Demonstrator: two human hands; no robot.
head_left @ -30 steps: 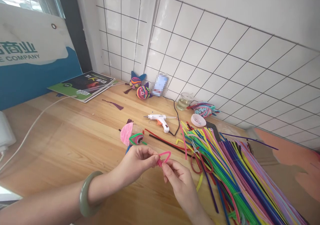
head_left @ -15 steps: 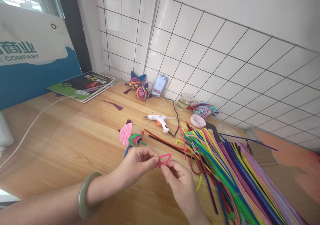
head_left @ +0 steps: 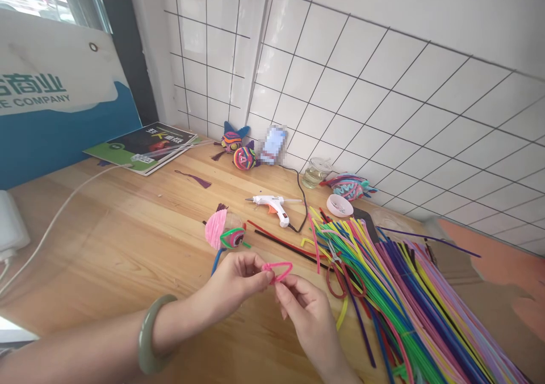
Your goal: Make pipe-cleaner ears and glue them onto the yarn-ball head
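Between my two hands is a pink pipe cleaner (head_left: pixel 284 266), bent into a pointed loop. My left hand (head_left: pixel 242 273), a green bangle (head_left: pixel 147 334) on its wrist, pinches the loop's left end. The thumb and forefinger of my right hand (head_left: pixel 304 304) are closed on its lower side. Just beyond my left hand lies a fish-like craft (head_left: pixel 216 229) wrapped partly in pink, with a green-rimmed eye (head_left: pixel 233 238). A blue pipe cleaner (head_left: pixel 217 261) pokes out behind my left hand.
A white glue gun (head_left: pixel 272 207) lies behind my hands. Red-handled scissors (head_left: pixel 340 279) rest against a heap of coloured pipe cleaners (head_left: pixel 409 310) on the right. Along the wall stand finished crafts (head_left: pixel 244 155), a phone (head_left: pixel 273 144), a glass jar (head_left: pixel 315 172) and a small bowl (head_left: pixel 339 205).
The pink loop has turned slightly and its opening looks wider and flatter. My hands have barely moved. The view has shifted a little.
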